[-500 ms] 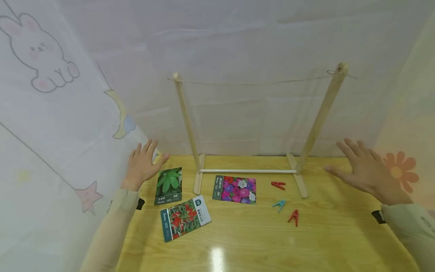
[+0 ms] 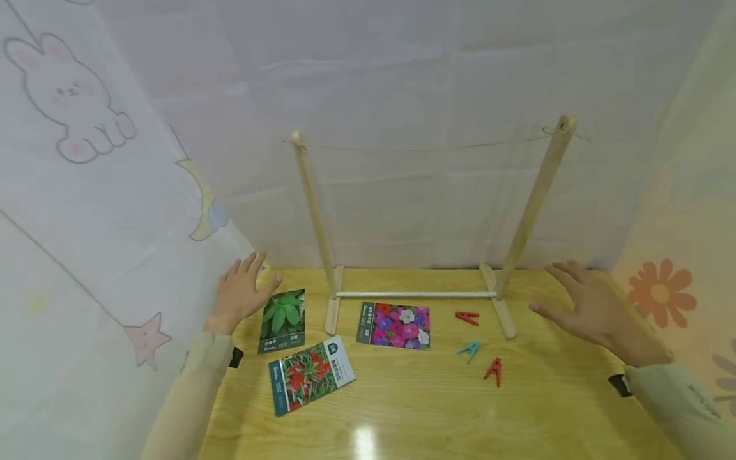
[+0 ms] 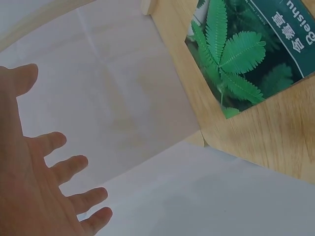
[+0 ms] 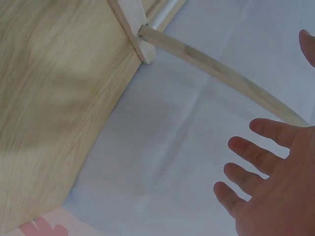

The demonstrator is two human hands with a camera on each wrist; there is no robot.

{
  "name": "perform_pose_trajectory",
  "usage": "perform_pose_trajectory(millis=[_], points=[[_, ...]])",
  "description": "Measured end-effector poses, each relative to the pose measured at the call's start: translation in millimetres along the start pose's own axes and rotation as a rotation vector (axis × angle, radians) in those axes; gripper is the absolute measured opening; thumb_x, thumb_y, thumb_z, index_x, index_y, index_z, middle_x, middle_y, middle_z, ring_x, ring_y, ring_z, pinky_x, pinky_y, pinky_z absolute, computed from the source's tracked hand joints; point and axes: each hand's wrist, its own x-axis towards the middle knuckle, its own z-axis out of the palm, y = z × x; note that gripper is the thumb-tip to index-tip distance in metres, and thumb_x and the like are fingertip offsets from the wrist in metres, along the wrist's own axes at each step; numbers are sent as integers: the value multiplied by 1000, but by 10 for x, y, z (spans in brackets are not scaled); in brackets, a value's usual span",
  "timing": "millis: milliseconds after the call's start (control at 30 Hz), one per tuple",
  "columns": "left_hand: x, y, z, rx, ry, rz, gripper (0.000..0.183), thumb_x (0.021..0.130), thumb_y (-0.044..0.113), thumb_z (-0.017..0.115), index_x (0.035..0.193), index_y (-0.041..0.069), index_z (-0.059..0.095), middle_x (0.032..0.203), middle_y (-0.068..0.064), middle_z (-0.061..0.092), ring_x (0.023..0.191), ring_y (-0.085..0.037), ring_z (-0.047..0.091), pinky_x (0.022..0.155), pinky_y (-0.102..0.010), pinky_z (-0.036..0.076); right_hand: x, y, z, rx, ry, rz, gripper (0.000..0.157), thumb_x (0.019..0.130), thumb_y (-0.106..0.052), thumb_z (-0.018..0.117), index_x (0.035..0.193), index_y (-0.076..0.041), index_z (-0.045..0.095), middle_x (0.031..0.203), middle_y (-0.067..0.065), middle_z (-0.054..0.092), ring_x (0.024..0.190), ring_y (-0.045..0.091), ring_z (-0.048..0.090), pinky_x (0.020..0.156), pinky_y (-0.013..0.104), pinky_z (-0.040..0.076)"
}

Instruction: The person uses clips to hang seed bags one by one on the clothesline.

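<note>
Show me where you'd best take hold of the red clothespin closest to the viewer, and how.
I'd pinch the red clothespin by its two spread legs, right hand coming from the near side: those legs splay toward the viewer, while the narrow end points away.

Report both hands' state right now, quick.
Left hand: open, fingers spread, holding nothing.
Right hand: open, fingers extended, holding nothing.

Three packets (image 2: pixel 397 326) lie on the table (image 2: pixel 414 399) left of three clothespins (image 2: pixel 472 348), behind which is a stand (image 2: pixel 415 294).
</note>
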Motion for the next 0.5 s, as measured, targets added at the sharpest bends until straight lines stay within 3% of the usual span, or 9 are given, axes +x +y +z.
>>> perform_pose_trajectory(millis=[200, 500], points=[[-26, 9, 28, -7, -6, -5, 87, 107, 64, 50, 171, 12, 24, 173, -27, 27, 153, -64, 25, 118, -81, 24, -57, -100, 117, 24, 4, -27, 93, 92, -52, 81, 159, 1, 45, 158, 31, 45, 138, 62, 43, 99, 81, 39], [-52, -43, 135, -25, 5, -16, 85, 107, 64, 48, 170, 11, 27, 171, -28, 31, 150, -61, 33, 117, -80, 29, -118, -235, 257, 71, 2, -59, 88, 92, -49, 82, 157, -1, 49, 160, 28, 45, 139, 60, 45, 100, 79, 40]])
